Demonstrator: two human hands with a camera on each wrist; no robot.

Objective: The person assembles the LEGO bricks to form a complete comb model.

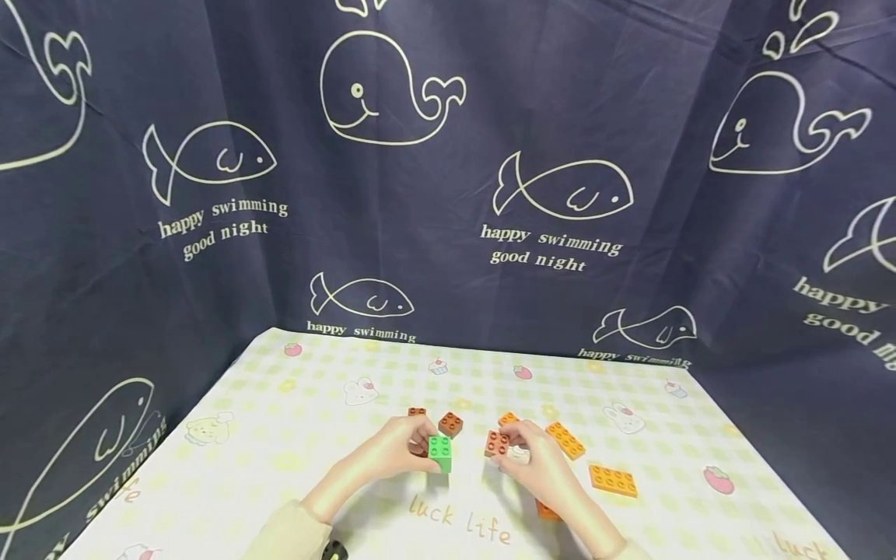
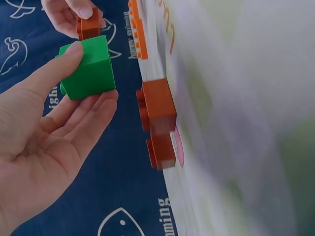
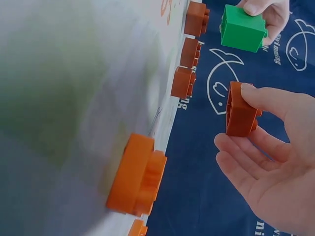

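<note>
My left hand (image 1: 400, 449) pinches a green building brick (image 1: 440, 453) between thumb and fingers, its studs facing up in the head view. In the left wrist view, the thumb lies on one side of that green brick (image 2: 91, 69) and the fingertips on the opposite side. Across a small gap, my right hand (image 1: 542, 460) grips a reddish-brown brick (image 1: 497, 443) with four-stud top. The right wrist view shows the hollow underside of this brown brick (image 3: 240, 109) turned away from the palm. Both held bricks are raised above the table and apart from each other.
Brown bricks (image 1: 451, 424) lie by my left hand, one partly hidden behind it. Around my right hand are several orange bricks, including a long one (image 1: 613, 480) and another (image 1: 565, 440). A patterned cloth covers the table (image 1: 280, 404); dark curtains (image 1: 448, 202) stand behind and beside it.
</note>
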